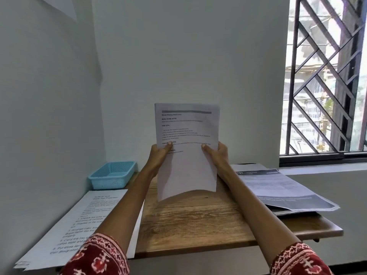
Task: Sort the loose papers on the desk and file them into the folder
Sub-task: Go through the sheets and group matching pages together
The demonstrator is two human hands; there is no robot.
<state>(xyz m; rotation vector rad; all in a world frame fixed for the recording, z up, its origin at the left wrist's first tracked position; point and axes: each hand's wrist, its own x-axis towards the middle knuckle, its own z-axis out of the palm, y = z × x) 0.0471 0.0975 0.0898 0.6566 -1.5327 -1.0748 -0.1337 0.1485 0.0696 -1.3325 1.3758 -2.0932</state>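
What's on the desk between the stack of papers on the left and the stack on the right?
Head view: bare wooden desk. Above it, both hands hold a printed white sheet upright.

Light-blue mesh basket [112,174], wood-grain brown desk [190,221], red sleeves [97,257] (white motifs), white printed papers [186,147].

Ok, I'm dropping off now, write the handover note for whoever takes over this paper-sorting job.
Left hand and right hand: each pinches a side of the white printed sheet, held upright above the wooden desk.
Papers: a white stack on the desk's left edge, a grey-banded pile on the right.
A light blue plastic basket sits at the back left.
Done: two piles are laid out.
Left: place the held sheet; filing. No folder is clearly visible.
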